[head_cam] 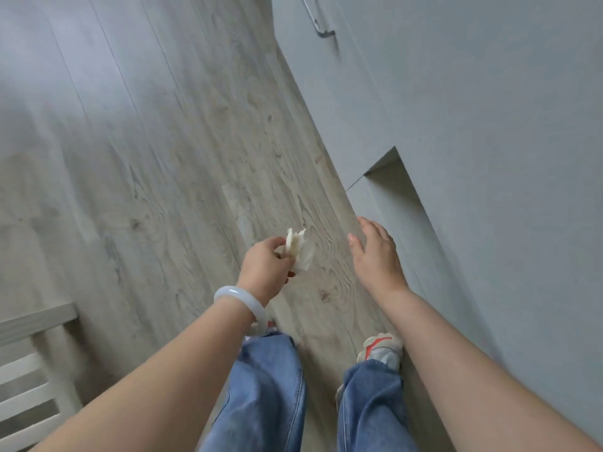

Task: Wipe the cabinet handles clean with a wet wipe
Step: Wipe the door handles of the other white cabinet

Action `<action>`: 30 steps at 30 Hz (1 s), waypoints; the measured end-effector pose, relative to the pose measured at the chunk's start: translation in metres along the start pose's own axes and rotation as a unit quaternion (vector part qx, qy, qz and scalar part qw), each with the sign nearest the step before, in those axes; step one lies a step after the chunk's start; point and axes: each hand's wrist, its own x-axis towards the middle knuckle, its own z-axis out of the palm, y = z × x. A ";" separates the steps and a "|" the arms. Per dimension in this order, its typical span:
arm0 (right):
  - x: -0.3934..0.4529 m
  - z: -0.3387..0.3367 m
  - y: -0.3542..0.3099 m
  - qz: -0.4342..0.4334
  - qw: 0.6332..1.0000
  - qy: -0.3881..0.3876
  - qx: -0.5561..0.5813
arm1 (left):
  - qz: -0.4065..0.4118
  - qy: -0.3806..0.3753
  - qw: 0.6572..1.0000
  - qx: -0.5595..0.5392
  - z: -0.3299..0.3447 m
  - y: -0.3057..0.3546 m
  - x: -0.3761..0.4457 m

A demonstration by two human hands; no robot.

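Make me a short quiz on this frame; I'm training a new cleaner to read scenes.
1. True or false: the left hand pinches a crumpled wet wipe.
2. Which wrist wears the pale bangle? A left, B right.
3. Fill in: the metal cabinet handle is at the ___ of the view.

Key: 1 true. 2 A. 3 top; the open right hand holds nothing, and neither hand touches the handle.

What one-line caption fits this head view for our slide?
Left hand holds a crumpled wipe, right hand open, walking beside grey cabinets toward a handle.
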 end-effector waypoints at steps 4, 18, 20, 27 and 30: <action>0.014 -0.031 -0.065 -0.031 0.999 0.023 0.004 | 0.034 0.013 0.999 0.038 -0.071 0.029 -0.012; 0.193 -0.154 -0.149 -0.164 0.977 0.094 -0.099 | 0.069 0.092 0.991 0.069 -0.121 0.218 0.098; 0.237 -0.163 -0.161 -0.183 0.970 0.094 -0.130 | 0.064 0.118 0.985 0.105 -0.123 0.238 0.125; 0.371 -0.162 -0.203 -0.181 0.961 0.125 -0.166 | 0.042 0.089 0.987 0.124 -0.118 0.286 0.216; 0.382 -0.138 -0.196 -0.163 0.950 0.201 -0.174 | 0.037 0.082 0.992 0.085 -0.107 0.299 0.246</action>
